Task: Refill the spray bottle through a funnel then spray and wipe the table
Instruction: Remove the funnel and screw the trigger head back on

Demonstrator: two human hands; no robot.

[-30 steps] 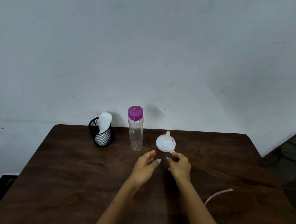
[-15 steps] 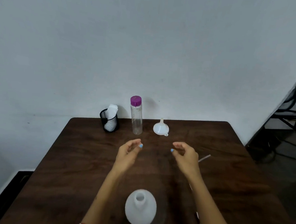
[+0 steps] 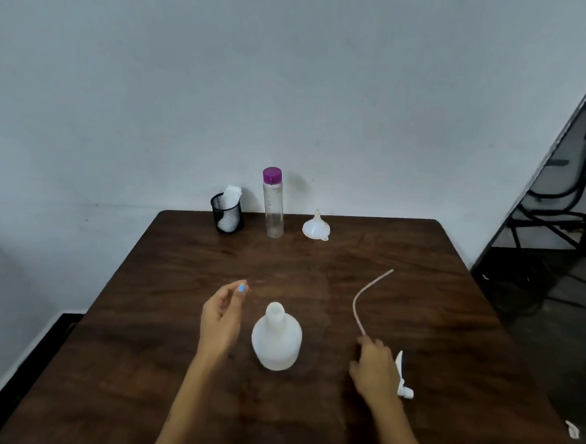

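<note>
The left hand (image 3: 219, 320) hovers with relaxed fingers, holding nothing, just left of the upright, uncapped white plastic spray bottle (image 3: 276, 339), while the white plastic funnel (image 3: 316, 227) it likely needs next lies mouth-down well beyond, across the dark wooden table (image 3: 176, 317).

Two bare forearms entering from bottom edge, no sleeves visible. No watch, bracelet or rings seen. Left hand (image 3: 219, 320): light blue polish on one visible nail near fingertip. Right hand (image 3: 375, 371): seen from back, nails hidden, blurred. Faint small dark mark on left forearm near bottom edge, too small to identify.
</note>
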